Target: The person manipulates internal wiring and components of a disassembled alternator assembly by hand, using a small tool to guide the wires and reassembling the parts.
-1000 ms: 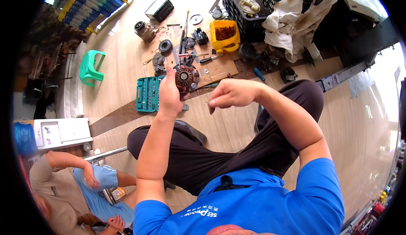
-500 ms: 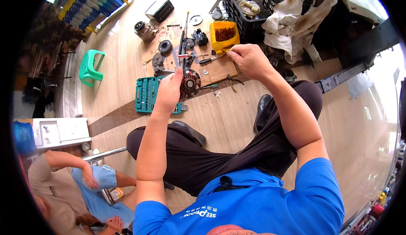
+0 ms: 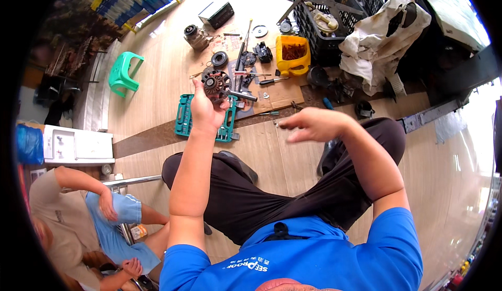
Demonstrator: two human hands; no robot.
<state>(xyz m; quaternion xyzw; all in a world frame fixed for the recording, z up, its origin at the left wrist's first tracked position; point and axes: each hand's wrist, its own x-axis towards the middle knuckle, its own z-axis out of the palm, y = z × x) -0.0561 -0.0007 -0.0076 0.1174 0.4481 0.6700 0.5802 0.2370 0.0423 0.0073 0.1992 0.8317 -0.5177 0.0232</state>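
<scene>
My left hand [image 3: 206, 112] is closed around the lower edge of a round, slotted metal motor part [image 3: 215, 83] with a copper-coloured ring and a central hub. A short dark rod [image 3: 243, 96] juts out to the right beside it; whether the two are joined I cannot tell. Partly behind the hand lies an open green socket set case [image 3: 184, 114]. My right hand [image 3: 319, 125], slightly blurred, hovers over the floor above my right knee, fingers and thumb apart, with nothing visible in it. Farther off, a yellow cut-open container [image 3: 284, 55] holds reddish-brown bits.
Cardboard [image 3: 287, 93] carries a screwdriver [image 3: 272, 81], a black ring [image 3: 219, 59] and other parts. Black crates [image 3: 334, 42] and a stained white cloth [image 3: 376, 45] stand at far right. A green stool [image 3: 124, 74] is at left; a seated person [image 3: 73, 207] is at lower left.
My right hand has pulled back from beside the yellow container toward my knee, its pinch opened. My left hand has tilted, bringing the round part into fuller view. The whole view has shifted slightly.
</scene>
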